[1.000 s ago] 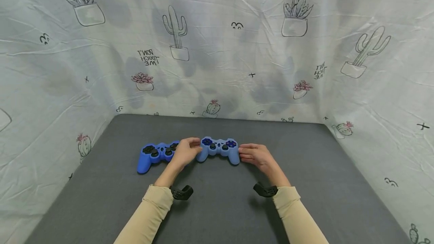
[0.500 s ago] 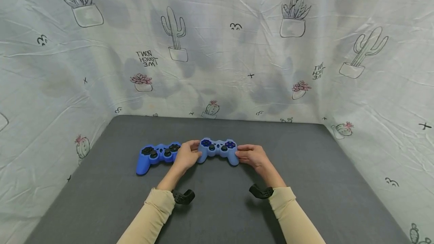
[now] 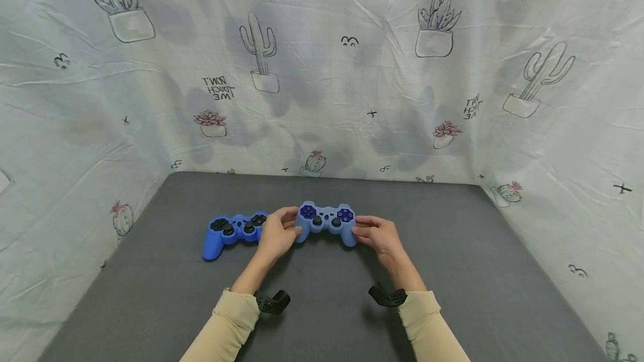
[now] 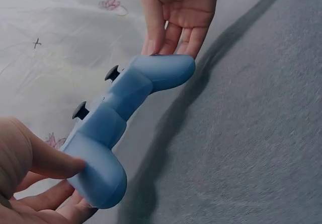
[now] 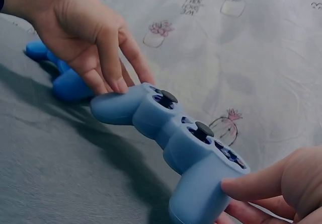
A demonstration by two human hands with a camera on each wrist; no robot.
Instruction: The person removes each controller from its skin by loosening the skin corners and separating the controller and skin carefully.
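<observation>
Between the two hands is a light blue game controller, its dark thumbsticks and buttons facing up in the head view. My left hand pinches its left grip, thumb on the near side and fingers beneath, as the left wrist view shows. At the other end my right hand pinches the right grip between thumb and fingers. Both wrist views show the light blue controller raised off the surface, with a shadow below it. Behind my left hand lies a darker blue game controller, partly covered by that hand.
Everything is over a dark grey tabletop. A white cloth printed with cacti and potted plants hangs at the back and sides. Each wrist wears a black band.
Both hands have closed onto the light blue controller's grips and lifted it slightly. My right hand came in against its side. The darker blue controller has stayed put.
</observation>
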